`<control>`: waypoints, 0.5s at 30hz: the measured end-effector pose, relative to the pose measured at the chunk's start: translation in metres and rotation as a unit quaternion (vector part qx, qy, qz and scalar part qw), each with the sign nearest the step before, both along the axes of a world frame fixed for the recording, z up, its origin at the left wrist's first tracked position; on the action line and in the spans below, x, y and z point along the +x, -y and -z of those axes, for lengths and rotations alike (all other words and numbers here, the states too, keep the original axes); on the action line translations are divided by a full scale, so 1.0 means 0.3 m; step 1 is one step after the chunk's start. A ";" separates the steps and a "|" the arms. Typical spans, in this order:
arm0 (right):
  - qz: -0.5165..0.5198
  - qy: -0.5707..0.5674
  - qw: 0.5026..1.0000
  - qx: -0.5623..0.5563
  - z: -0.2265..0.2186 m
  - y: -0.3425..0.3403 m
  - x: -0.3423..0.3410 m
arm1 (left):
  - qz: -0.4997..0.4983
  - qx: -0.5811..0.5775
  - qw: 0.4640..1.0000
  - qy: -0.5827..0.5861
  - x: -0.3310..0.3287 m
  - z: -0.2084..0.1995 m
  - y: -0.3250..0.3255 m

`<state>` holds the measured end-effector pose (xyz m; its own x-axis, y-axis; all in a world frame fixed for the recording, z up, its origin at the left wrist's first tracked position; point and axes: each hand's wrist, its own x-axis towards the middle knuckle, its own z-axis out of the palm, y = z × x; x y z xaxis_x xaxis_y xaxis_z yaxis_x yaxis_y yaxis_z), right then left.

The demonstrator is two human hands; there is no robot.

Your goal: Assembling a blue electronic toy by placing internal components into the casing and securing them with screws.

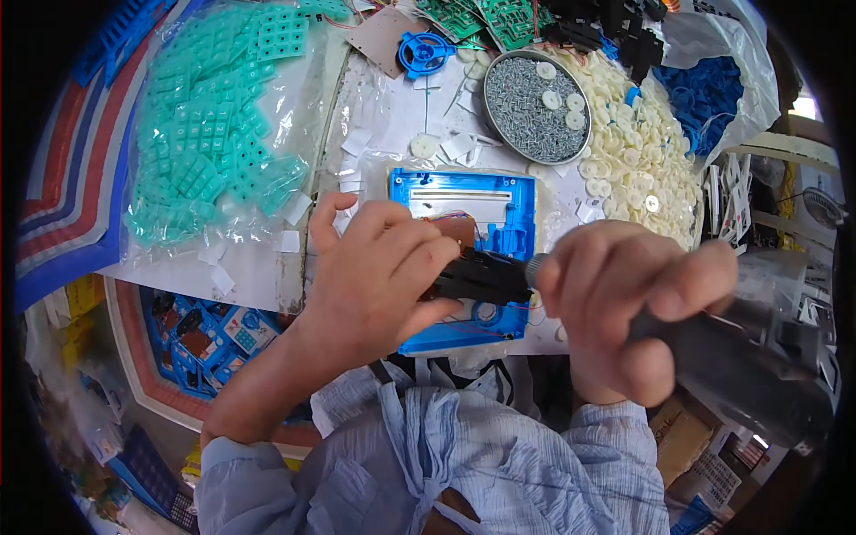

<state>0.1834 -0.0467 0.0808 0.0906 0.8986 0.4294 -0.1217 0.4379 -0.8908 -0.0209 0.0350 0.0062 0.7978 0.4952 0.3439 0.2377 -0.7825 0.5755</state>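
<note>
My left hand (370, 276) grips a black plastic part (492, 278) between thumb and fingers, above an open blue plastic casing (526, 209) in front of me. A brown circuit board (456, 230) with thin wires shows beside my left fingertips, partly covered by them. My right hand (611, 294) is closed around a dark electric screwdriver (740, 366), held nearly level. Its grey front end (535, 270) points left at the end of the black part; whether the tip touches a screw is hidden.
A round metal tray of screws (526, 116) stands behind the casing, next to a heap of cream plastic discs (646, 178). Teal keypad sheets (196, 125) lie on plastic at left. Blue parts fill a bag (704, 98) at far right. A bin of blue assemblies (209, 334) sits lower left.
</note>
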 end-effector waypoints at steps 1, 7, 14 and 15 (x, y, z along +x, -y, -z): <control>0.001 0.007 1.000 -0.007 0.007 0.000 -0.002 | 0.011 0.024 1.000 -0.014 -0.002 0.020 0.003; -0.042 0.035 0.999 -0.003 0.038 -0.013 0.006 | 0.016 0.009 1.000 0.001 0.002 0.042 0.014; -0.067 0.038 0.997 -0.004 0.039 -0.018 0.002 | 0.023 -0.008 1.000 -0.003 -0.006 0.040 0.010; -0.065 0.039 0.997 -0.002 0.040 -0.019 0.000 | 0.024 -0.009 1.000 0.002 -0.005 0.041 0.010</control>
<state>0.1835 -0.0409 0.0687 -0.0605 0.9021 0.4274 -0.1070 0.4198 -0.9013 -0.0224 0.0320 -0.0063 0.8196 0.4619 0.3390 0.1969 -0.7827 0.5904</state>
